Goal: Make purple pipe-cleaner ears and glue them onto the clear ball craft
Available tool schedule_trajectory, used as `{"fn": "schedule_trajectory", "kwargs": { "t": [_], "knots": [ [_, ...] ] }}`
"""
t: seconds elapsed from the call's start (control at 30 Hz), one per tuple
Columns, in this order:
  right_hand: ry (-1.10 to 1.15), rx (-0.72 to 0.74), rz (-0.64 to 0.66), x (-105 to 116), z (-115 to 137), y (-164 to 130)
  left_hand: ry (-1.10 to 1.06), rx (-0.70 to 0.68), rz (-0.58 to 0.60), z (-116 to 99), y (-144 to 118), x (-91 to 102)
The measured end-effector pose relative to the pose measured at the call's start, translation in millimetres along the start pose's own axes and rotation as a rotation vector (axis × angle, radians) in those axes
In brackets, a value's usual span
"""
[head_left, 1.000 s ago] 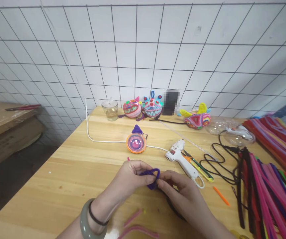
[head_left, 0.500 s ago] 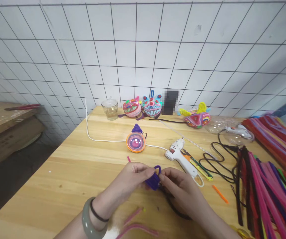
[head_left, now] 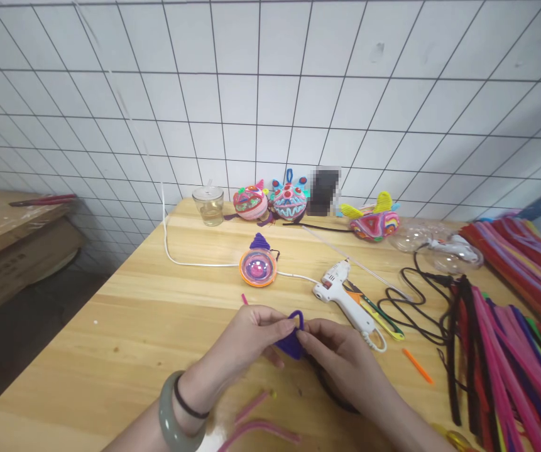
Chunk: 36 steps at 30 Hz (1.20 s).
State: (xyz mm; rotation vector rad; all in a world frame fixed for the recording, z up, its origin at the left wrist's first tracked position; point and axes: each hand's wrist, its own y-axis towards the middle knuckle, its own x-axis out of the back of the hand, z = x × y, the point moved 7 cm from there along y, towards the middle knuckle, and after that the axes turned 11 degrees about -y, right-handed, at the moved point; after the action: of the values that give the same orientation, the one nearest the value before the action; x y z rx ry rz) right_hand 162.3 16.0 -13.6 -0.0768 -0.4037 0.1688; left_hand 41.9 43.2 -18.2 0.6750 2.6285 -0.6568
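Purple pipe cleaner (head_left: 291,337) loop now folded tighter than before; left hand (head_left: 246,342) and right hand (head_left: 340,358) both pinching it above table (head_left: 133,339).

Bare table (head_left: 133,326) lies open leftward; the glue gun (head_left: 345,298) and pipe cleaners (head_left: 501,351) crowd the right.

3 finished ornaments (head_left: 250,203), 1 glue gun (head_left: 345,299), 1 glass cup (head_left: 208,206), 2 hands (head_left: 246,341).

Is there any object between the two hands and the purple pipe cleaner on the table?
Nothing visible does. The left hand and the right hand both pinch the purple pipe cleaner directly, above the wooden table. The glue gun lies apart, beyond the right hand.
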Motion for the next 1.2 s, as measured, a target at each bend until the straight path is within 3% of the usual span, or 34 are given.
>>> {"fn": "schedule_trajectory", "kwargs": {
  "t": [0.23, 0.47, 0.67, 0.87, 1.2],
  "knots": [
    [-0.029, -0.010, -0.031, 3, 4, -1, -0.102, 0.019, -0.021, 3, -1, 1.1],
    [-0.312, 0.083, -0.084, 9, 12, -1, -0.151, 0.047, 0.011, 5, 0, -0.3],
    [-0.378, 0.120, -0.069, 8, 15, -1, -0.139, 0.045, 0.009, 7, 1, 0.8],
    [-0.333, 0.118, -0.079, 8, 15, -1, -0.094, 0.008, 0.001, 3, 0, 0.5],
    [-0.075, 0.012, -0.068, 6, 3, 1, -0.125, 0.010, 0.026, 3, 0, -0.5]
  ]
}}
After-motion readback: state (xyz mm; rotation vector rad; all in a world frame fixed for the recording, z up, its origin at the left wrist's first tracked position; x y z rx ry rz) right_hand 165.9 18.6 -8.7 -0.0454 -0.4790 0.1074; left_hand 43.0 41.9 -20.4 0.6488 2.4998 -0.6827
